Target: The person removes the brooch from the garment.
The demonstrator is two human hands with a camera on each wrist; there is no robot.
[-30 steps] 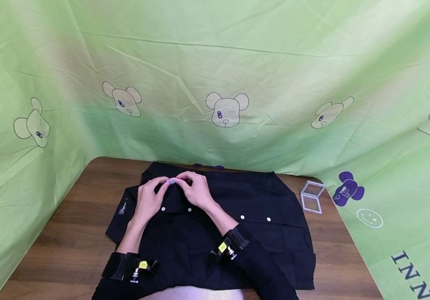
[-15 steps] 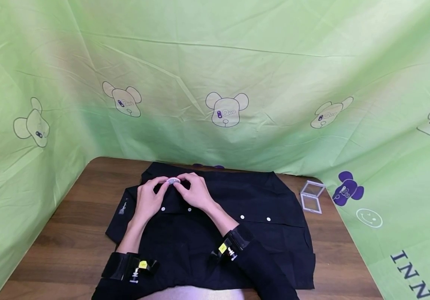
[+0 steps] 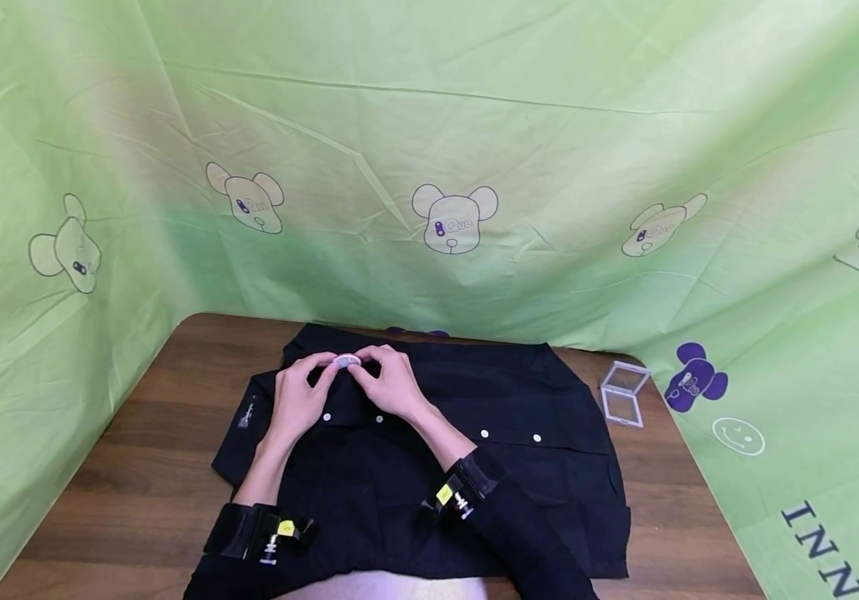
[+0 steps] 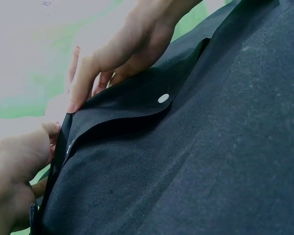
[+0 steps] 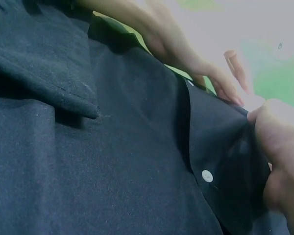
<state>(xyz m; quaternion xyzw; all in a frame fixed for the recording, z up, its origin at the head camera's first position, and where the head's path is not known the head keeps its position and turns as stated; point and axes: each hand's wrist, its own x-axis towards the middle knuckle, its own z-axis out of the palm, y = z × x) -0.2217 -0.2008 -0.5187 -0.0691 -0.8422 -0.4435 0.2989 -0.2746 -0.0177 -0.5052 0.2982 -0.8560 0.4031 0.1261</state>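
A small round whitish disc with a pinkish rim is pinched between my two hands over the far left part of a black buttoned garment. My left hand grips its left side with thumb and forefinger. On the other side, my right hand pinches it with thumb and fingertips. The disc's exact kind cannot be made out, and glare washes it out in both wrist views. White buttons run in a row along the garment's placket, and one button shows close to my right hand in the right wrist view.
An open, clear hinged case lies at the table's right rear. Brown wood of the table shows on both sides of the garment. Green printed curtains stand behind and at the sides.
My right thumb and fingers have shifted slightly on the disc, so more of its face shows now. My left hand stays in place.
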